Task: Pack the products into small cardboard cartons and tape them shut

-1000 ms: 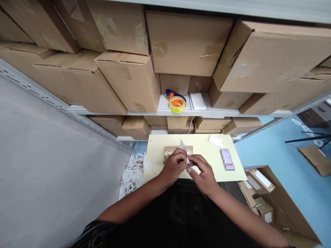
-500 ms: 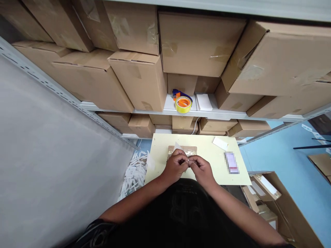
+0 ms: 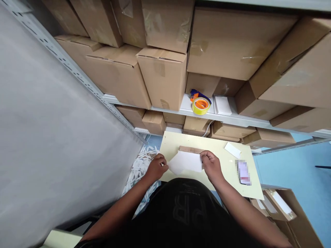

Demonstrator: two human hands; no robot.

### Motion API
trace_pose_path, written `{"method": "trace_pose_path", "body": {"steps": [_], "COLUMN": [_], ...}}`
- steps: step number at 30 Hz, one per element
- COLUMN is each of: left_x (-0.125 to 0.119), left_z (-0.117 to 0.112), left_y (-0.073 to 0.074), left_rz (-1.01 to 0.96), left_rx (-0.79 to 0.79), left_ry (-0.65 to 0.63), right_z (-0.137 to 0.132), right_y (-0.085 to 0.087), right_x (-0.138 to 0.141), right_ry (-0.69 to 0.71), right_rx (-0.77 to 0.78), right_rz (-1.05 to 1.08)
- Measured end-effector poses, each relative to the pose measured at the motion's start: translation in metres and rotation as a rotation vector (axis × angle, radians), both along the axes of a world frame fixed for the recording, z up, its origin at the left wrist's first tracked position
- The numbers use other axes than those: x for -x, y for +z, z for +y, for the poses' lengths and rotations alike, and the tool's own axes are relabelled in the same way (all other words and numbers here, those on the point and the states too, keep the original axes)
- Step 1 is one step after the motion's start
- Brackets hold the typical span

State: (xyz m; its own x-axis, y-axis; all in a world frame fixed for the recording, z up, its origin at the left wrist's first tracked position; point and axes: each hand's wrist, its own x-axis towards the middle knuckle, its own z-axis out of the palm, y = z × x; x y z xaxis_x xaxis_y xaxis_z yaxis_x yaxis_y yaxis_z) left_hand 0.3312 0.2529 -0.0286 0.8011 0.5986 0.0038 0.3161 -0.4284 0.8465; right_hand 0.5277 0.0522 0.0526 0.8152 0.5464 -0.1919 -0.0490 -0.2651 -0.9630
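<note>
A white sheet of paper [image 3: 187, 162], probably a label, spreads above the table in front of me. My right hand [image 3: 211, 166] is closed on its right edge, pinching it between thumb and fingers. Beyond the sheet, partly covered by it, a small brown cardboard box [image 3: 190, 149] lies on the table. My left hand [image 3: 156, 167] is closed just left of the sheet's left corner, over the table's left edge. A bit of white shows at its fingertips, too small to name.
The pale table [image 3: 172, 137] carries a white box [image 3: 232, 150] and a phone [image 3: 243, 172], its screen blurred. A tape dispenser [image 3: 201, 105] sits on the shelf among cardboard boxes [image 3: 161, 77]. White paper strips [image 3: 139, 167] heap at left; an open carton [image 3: 301, 210] stands at right.
My hands, together before, have moved apart, the left one leftward. The white sheet is now spread out from my right hand. The view has turned slightly left.
</note>
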Motion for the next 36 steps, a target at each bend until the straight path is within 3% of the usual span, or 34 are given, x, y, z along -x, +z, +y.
{"method": "trace_pose_path", "body": {"steps": [6, 10, 13, 16, 20, 24, 27, 29, 31, 33, 36], "left_x": [0.087, 0.138, 0.16, 0.164, 0.135, 0.073, 0.019, -0.013, -0.04, -0.06, -0.078], "left_z": [0.073, 0.109, 0.13, 0.143, 0.143, 0.115, 0.072, 0.038, 0.007, -0.014, -0.026], "left_y": [-0.047, -0.074, -0.094, -0.106, -0.098, -0.058, -0.021, -0.001, 0.012, 0.018, 0.019], "left_rz": [0.423, 0.732, 0.962, 1.049, 0.844, 0.513, 0.272, 0.19, 0.154, 0.116, 0.097], "left_rx": [-0.155, -0.192, -0.203, -0.22, -0.244, -0.092, 0.367, 0.718, 0.916, 0.953, 0.764], "left_ry": [0.157, 0.166, 0.142, 0.171, 0.207, 0.216, 0.157, 0.027, -0.078, -0.092, -0.063], "right_z": [0.012, 0.012, 0.009, 0.006, -0.001, -0.009, -0.015, -0.019, -0.024, -0.029, -0.036], "right_y": [-0.01, -0.01, -0.01, -0.015, -0.025, -0.033, -0.039, -0.043, -0.05, -0.058, -0.071], "right_x": [0.003, 0.0, 0.0, 0.0, -0.001, 0.0, 0.003, 0.005, 0.006, 0.006, 0.005], "right_ry": [0.043, 0.013, 0.005, -0.02, -0.096, -0.167, -0.211, -0.232, -0.241, -0.237, -0.222], "right_rx": [0.043, 0.082, 0.079, 0.046, 0.021, -0.018, -0.051, -0.072, -0.074, -0.061, -0.04], "right_rz": [0.006, -0.017, -0.004, 0.013, 0.026, 0.102, 0.131, 0.118, 0.09, 0.059, 0.021]}}
